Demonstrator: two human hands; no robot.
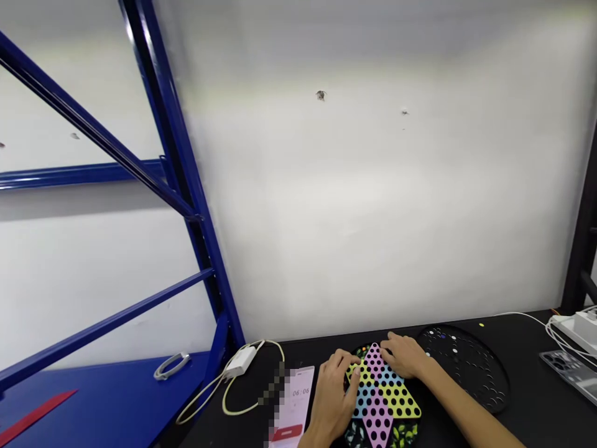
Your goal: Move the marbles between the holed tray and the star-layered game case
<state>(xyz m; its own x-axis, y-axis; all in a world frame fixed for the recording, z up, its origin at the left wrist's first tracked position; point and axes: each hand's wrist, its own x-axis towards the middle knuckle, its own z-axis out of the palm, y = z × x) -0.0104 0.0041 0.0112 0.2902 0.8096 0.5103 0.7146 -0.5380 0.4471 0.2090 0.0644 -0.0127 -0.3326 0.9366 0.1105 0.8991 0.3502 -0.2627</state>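
Observation:
A round Chinese checkers board (379, 393) lies on the black table, its dotted star in yellow, pink and blue. My left hand (332, 391) grips its upper left side, thumb and index finger close together near a yellow corner. At the upper right side, my right hand (405, 356) has its bent fingers on the board's edge; some fingertips are hidden. Green pieces (405, 434) show in a compartment at the lower right of the board, and clear or pale ones (356, 433) at the lower left.
Right of the board lies a round black lid (504, 384) with small discs on it. A phone (298, 392) and a white adapter with cable (241, 362) are at left. Another phone (571, 371) and a power strip (583, 330) sit at far right. A blue metal frame (205, 230) stands left.

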